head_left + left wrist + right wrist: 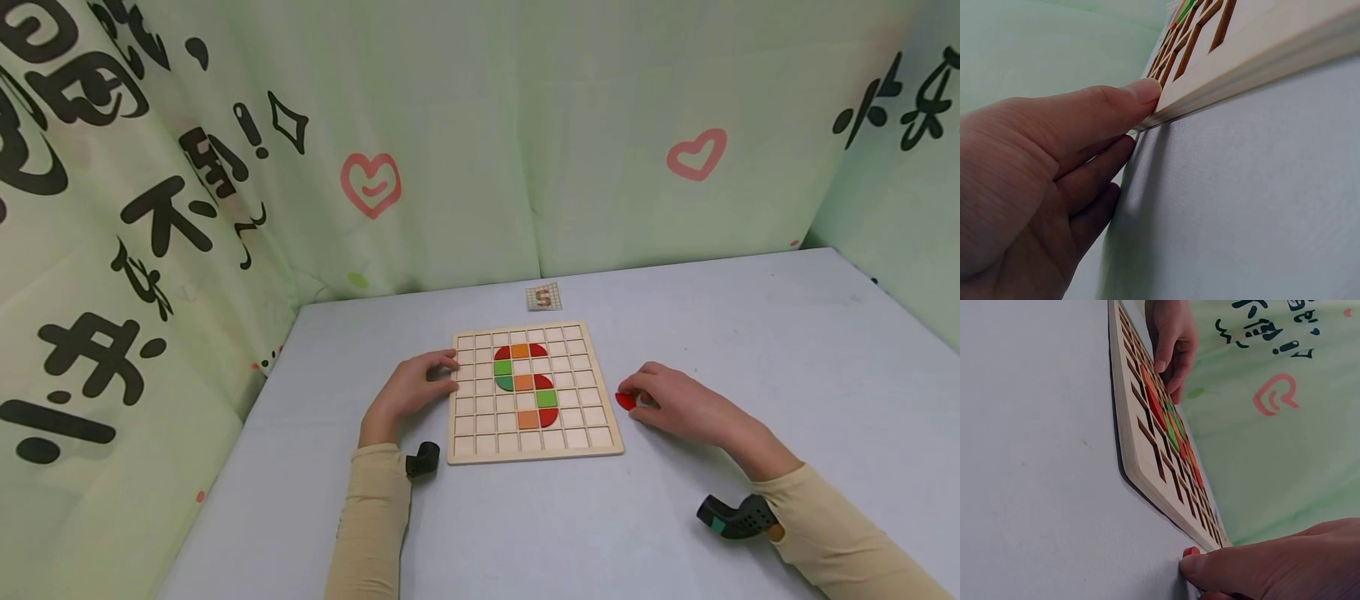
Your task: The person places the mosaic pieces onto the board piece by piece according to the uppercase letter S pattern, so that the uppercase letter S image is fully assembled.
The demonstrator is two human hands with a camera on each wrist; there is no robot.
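A square wooden grid board (536,457) lies flat on the table. Set into its cells are several red, orange and green pieces (546,398), forming a curving S-like figure. At the board's left edge, my left hand (408,387) touches the rim with thumb and fingertips; the left wrist view shows the thumb (1144,92) on the rim and the other fingers beside it. Just right of the board, my right hand (678,404) pinches a small red piece (626,401) with a rounded edge, low over the table. Its fingers partly cover that piece.
A small card (543,297) printed with a grid and a coloured figure lies behind the board. Pale green curtains (465,125) with dark characters and red hearts hang around the table (525,533). Each sleeve carries a dark wrist camera (738,517).
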